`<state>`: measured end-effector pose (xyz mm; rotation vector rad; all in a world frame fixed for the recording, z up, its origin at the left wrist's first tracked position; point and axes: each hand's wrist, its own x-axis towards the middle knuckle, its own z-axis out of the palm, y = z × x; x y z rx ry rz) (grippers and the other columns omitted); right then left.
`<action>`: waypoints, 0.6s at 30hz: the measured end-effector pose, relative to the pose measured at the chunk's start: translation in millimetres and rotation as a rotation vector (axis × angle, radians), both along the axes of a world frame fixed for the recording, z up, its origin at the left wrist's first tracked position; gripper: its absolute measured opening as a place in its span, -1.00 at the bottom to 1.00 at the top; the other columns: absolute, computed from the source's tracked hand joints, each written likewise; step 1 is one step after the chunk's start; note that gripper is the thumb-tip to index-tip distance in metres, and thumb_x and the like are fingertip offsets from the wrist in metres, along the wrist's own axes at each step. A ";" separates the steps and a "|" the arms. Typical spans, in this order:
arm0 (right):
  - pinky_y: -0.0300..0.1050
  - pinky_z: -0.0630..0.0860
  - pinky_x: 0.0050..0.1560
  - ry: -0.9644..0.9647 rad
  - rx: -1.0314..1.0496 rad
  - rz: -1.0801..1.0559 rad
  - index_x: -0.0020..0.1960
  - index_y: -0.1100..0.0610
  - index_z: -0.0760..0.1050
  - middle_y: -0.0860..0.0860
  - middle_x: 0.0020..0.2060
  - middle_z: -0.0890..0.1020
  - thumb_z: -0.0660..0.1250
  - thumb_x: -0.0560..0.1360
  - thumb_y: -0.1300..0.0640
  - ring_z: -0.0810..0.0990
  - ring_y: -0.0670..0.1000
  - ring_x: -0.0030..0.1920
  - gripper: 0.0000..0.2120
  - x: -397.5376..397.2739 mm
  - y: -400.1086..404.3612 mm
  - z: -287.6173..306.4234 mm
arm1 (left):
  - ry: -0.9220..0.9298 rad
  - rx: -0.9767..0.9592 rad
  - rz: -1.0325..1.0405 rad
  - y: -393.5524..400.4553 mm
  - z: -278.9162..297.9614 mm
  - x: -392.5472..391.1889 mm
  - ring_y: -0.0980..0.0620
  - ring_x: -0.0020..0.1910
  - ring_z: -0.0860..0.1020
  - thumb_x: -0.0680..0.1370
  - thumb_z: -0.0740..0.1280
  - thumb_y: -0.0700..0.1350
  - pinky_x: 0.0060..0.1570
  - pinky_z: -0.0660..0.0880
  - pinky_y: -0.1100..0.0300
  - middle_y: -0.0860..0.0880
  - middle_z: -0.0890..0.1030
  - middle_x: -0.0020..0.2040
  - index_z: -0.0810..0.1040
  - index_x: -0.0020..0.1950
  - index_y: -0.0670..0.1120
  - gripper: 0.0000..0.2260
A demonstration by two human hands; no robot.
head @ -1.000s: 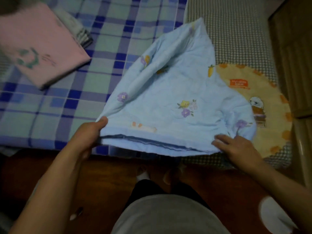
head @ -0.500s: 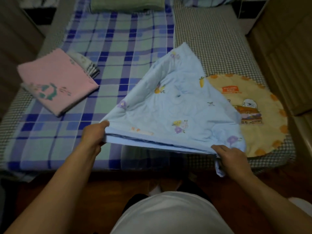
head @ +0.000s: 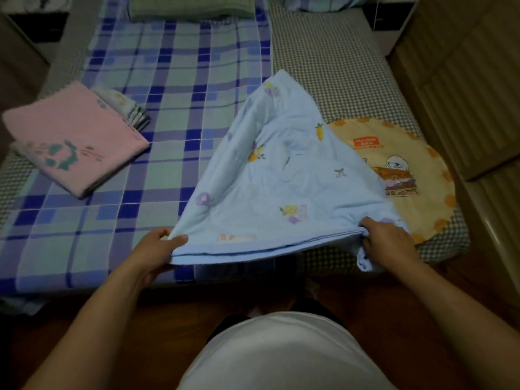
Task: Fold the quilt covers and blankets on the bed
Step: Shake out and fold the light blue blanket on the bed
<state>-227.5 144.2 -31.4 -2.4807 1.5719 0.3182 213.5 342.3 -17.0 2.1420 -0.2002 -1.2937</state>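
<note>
A light blue quilted blanket [head: 284,175] with small flower and carrot prints is doubled over, its near edge lifted above the bed's front edge and its far end resting on the mattress. My left hand [head: 157,249] pinches the near left corner. My right hand [head: 388,243] grips the near right corner, where a bit of cloth hangs down. A folded pink blanket [head: 73,136] lies on the bed at the left, on top of a folded white patterned one [head: 132,108].
The bed has a blue plaid sheet [head: 174,88] and a checked sheet [head: 332,66]. A round yellow cushion [head: 416,175] lies partly under the blue blanket. A folded green blanket [head: 191,7] sits at the head. Wooden furniture [head: 464,80] stands right; wooden floor below.
The view has tilted up, so more of the bed shows. Both hands have kept hold of the blue blanket's near corners and carried its edge a little further over the bed.
</note>
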 end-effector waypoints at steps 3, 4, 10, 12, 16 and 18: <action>-0.04 0.47 -0.33 0.210 0.068 0.365 0.00 -0.01 0.50 0.02 -0.19 0.60 0.48 0.21 0.09 0.63 0.16 -0.25 -0.62 8.7 -5.1 -15.4 | -0.125 -0.006 0.109 -9.8 -14.2 6.1 -0.12 -0.07 0.56 0.64 0.27 -0.05 -0.23 0.54 0.05 -0.17 0.58 -0.02 0.51 0.10 -0.11 -0.86; -0.04 0.45 -0.38 0.295 0.068 0.497 -0.07 -0.01 0.50 0.02 -0.25 0.57 0.51 0.10 0.11 0.59 0.16 -0.36 -0.58 10.5 -1.3 -24.9 | -0.142 0.011 0.158 -11.5 -21.9 10.0 -0.14 -0.06 0.56 0.64 0.25 -0.05 -0.19 0.57 0.02 -0.18 0.58 -0.02 0.52 0.11 -0.12 -0.83; -0.13 0.16 -0.47 0.359 0.123 0.664 -0.35 0.04 0.50 0.03 -0.48 0.48 0.56 -0.04 0.18 0.41 0.11 -0.63 -0.67 23.9 32.4 -83.3 | -0.607 0.444 -0.333 0.7 -103.7 6.5 -0.19 -0.06 0.53 0.57 0.31 -0.09 -0.14 0.48 -0.05 -0.21 0.52 0.00 0.41 0.16 -0.17 -0.76; -0.16 0.16 -0.44 0.365 0.144 0.671 -0.42 0.02 0.50 0.01 -0.51 0.49 0.59 -0.01 0.16 0.44 0.08 -0.63 -0.71 31.4 40.9 -109.4 | -0.882 0.417 -0.542 8.5 -141.9 -8.1 -0.24 0.06 0.50 0.50 0.35 -0.11 0.01 0.49 -0.13 -0.24 0.49 0.10 0.41 0.15 -0.18 -0.71; -0.14 0.22 -0.38 0.454 0.165 0.699 -0.40 -0.04 0.55 0.00 -0.45 0.58 0.56 0.19 0.07 0.57 0.05 -0.50 -0.82 51.5 52.3 -141.6 | -0.845 -0.183 -1.151 14.7 -219.7 -73.9 -0.19 0.01 0.50 0.44 0.26 0.10 0.00 0.49 -0.08 -0.13 0.52 0.03 0.50 0.05 -0.10 -0.68; -0.11 0.30 -0.30 0.474 0.171 0.682 -0.25 -0.01 0.60 0.01 -0.29 0.63 0.44 0.39 0.09 0.65 0.08 -0.32 -0.95 56.2 52.5 -148.4 | -0.789 -0.283 -1.291 11.0 -243.4 -102.1 -0.18 0.08 0.48 0.40 0.32 0.10 0.07 0.46 -0.06 -0.14 0.52 0.14 0.50 0.13 -0.09 -0.60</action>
